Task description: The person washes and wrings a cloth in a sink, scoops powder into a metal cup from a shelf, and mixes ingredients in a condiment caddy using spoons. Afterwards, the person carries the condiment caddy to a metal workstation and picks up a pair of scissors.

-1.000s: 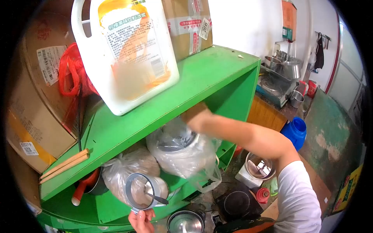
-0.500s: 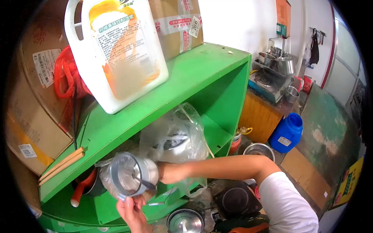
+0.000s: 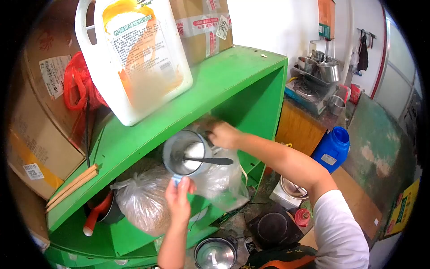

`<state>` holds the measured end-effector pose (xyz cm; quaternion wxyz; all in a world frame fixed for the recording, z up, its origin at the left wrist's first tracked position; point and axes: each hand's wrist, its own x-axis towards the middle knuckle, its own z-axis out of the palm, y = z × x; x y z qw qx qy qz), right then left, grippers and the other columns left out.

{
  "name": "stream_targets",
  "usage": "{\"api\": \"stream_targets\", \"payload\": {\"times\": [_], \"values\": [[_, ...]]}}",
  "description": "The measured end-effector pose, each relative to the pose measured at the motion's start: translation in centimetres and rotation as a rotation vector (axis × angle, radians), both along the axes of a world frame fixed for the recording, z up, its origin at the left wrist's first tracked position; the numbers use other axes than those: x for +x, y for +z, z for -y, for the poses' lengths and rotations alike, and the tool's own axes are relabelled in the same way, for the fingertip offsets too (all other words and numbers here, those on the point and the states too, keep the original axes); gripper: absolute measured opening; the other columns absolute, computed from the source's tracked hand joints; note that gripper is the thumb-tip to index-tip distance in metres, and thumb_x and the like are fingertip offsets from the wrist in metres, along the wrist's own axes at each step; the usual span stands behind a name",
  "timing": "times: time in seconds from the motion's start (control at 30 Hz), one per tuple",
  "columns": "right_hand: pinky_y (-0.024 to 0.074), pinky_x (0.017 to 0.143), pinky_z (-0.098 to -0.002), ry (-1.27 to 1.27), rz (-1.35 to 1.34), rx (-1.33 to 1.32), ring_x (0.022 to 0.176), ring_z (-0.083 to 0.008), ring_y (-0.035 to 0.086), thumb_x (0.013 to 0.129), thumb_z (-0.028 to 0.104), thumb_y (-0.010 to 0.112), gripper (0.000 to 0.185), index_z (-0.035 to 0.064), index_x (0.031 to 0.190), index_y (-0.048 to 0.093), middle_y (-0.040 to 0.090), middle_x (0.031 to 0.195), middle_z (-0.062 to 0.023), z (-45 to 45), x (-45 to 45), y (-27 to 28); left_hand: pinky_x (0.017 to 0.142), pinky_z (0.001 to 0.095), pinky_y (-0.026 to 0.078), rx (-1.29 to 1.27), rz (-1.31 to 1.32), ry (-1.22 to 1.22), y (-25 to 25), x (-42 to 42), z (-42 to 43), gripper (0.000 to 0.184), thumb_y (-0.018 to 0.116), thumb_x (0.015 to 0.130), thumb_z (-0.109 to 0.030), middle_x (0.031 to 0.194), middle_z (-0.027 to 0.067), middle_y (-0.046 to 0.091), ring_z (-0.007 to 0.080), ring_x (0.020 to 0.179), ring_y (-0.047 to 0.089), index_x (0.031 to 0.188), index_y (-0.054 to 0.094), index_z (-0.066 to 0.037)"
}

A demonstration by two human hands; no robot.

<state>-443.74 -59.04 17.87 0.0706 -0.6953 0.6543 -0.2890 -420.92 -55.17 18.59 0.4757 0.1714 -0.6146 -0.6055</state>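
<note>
My left hand (image 3: 178, 199) is closed on the handle of a clear plastic jug (image 3: 172, 154), tilted so that its mouth faces me. A dark-handled spoon (image 3: 208, 160) leans in the jug, its handle sticking out to the right, and something white shows inside. Behind the jug, my right hand (image 3: 223, 134) reaches into the green shelf with curled fingers at the gathered top of a clear plastic bag (image 3: 221, 181); the fingertips are blurred. Left of it, a tied clear bag of brownish grains (image 3: 145, 201) sits on the shelf.
Above my hands, the green shelf's top (image 3: 224, 74) bears a large white jug (image 3: 139, 58), cartons and wooden sticks (image 3: 74, 188). A red-handled pot (image 3: 107, 213) sits at lower left. Pots (image 3: 215, 254), a black cooker (image 3: 272, 227) and a blue barrel (image 3: 332, 150) stand on the floor.
My left hand has moved the jug up and right, uncovering the bag of grains. My right hand has gone from beside the jug up and deeper into the shelf, to the clear bag.
</note>
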Motion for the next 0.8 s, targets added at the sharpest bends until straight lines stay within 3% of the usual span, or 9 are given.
{"api": "stream_targets", "payload": {"times": [0.07, 0.1, 0.2, 0.3, 0.47, 0.53, 0.57, 0.67, 0.8], "values": [[0.0416, 0.078, -0.0385, 0.202, -0.145, -0.551, 0.095, -0.0344, 0.049, 0.066, 0.0, 0.044, 0.031, -0.0002, 0.096, 0.052, 0.044, 0.113, -0.0211, -2.3, -0.1, 1.8, 0.053, 0.0217, 0.033, 0.019, 0.034, 0.011, -1.3, -0.7, 0.7, 0.018, 0.049, 0.082, -0.017, 0.058, 0.0002, 0.043, 0.0081, 0.055, 0.04, 0.069, 0.045, -0.005], [0.0368, 0.087, -0.0386, 0.237, -0.08, -0.4, 0.108, -0.0347, 0.037, 0.061, -0.005, 0.046, 0.042, 0.0035, 0.101, 0.05, 0.039, 0.118, -0.0172, -3.1, -0.3, 1.5, 0.052, 0.0206, 0.032, 0.046, 0.111, 0.019, -1.9, -0.6, 1.0, 0.02, 0.05, 0.082, -0.018, 0.057, -0.0006, 0.043, 0.0071, 0.054, 0.039, 0.067, 0.045, -0.005], [0.0363, 0.085, -0.0374, 0.148, 0.111, -0.182, 0.103, -0.0341, 0.042, 0.061, 0.0, 0.048, 0.035, 0.0012, 0.096, 0.054, 0.036, 0.119, -0.0187, -6.4, 0.5, 0.5, 0.049, 0.0188, 0.029, 0.04, 0.273, 0.072, -2.6, 0.4, 1.3, 0.024, 0.053, 0.081, -0.022, 0.054, -0.0033, 0.042, 0.0049, 0.051, 0.036, 0.063, 0.045, -0.007], [0.0373, 0.083, -0.036, 0.221, -0.138, -0.374, 0.096, -0.0321, 0.045, 0.062, 0.001, 0.05, 0.029, 0.0006, 0.09, 0.056, 0.038, 0.117, -0.0163, -8.8, 1.8, -0.5, 0.046, 0.02, 0.03, -0.04, 0.41, 0.146, -2.4, 1.5, 1.4, 0.026, 0.054, 0.08, -0.023, 0.053, -0.0039, 0.041, 0.0044, 0.05, 0.036, 0.062, 0.046, -0.006], [0.0393, 0.077, -0.0349, 0.24, -0.322, -0.407, 0.094, -0.0281, 0.044, 0.059, 0.0, 0.055, 0.026, 0.0011, 0.085, 0.054, 0.042, 0.114, -0.0159, -10.2, 3.4, -2.0, 0.044, 0.0295, 0.035, -0.401, 0.707, 0.35, -0.7, 2.8, 0.7, 0.032, 0.057, 0.075, -0.031, 0.048, 0.0079, 0.048, 0.0185, 0.043, 0.046, 0.064, 0.051, -0.003], [0.0409, 0.072, -0.0356, 0.429, -0.336, -0.133, 0.082, -0.0272, 0.05, 0.065, 0.006, 0.053, 0.013, 0.0025, 0.078, 0.054, 0.054, 0.092, -0.0162, -10.2, 3.3, -2.7, 0.046, 0.0338, 0.037, -0.391, 0.762, 0.354, -0.1, 2.8, 0.3, 0.034, 0.057, 0.073, -0.036, 0.049, 0.0125, 0.049, 0.027, 0.046, 0.05, 0.065, 0.053, -0.003], [0.0425, 0.067, -0.0381, 0.331, -0.205, 0.066, 0.07, -0.0282, 0.054, 0.07, 0.012, 0.049, 0.01, 0.0035, 0.073, 0.053, 0.056, 0.069, -0.0149, -9.7, 3.4, -4.3, 0.046, 0.0347, 0.037, -0.42, 0.843, 0.364, -0.1, 2.9, 0.3, 0.035, 0.056, 0.074, -0.037, 0.05, 0.0124, 0.05, 0.0278, 0.046, 0.05, 0.065, 0.053, -0.003], [0.0448, 0.061, -0.0411, 0.203, -0.094, 0.103, 0.059, -0.0314, 0.056, 0.069, 0.014, 0.048, 0.016, 0.0, 0.07, 0.055, 0.056, 0.063, -0.0173, -9.0, 3.7, -2.3, 0.047, 0.0358, 0.037, -0.431, 0.914, 0.388, -1.1, 3.6, 0.9, 0.036, 0.054, 0.074, -0.039, 0.05, 0.0125, 0.05, 0.0294, 0.048, 0.051, 0.066, 0.054, -0.004], [0.0445, 0.065, -0.0403, -0.099, -0.084, 0.104, 0.072, -0.0301, 0.056, 0.066, 0.007, 0.047, 0.013, 0.0021, 0.075, 0.054, 0.056, 0.071, -0.0179, -5.8, 2.8, -3.1, 0.048, 0.0363, 0.038, -0.396, 0.971, 0.421, -0.2, 3.9, 0.8, 0.038, 0.053, 0.073, -0.041, 0.052, 0.0138, 0.051, 0.031, 0.051, 0.052, 0.066, 0.054, -0.004]]}}
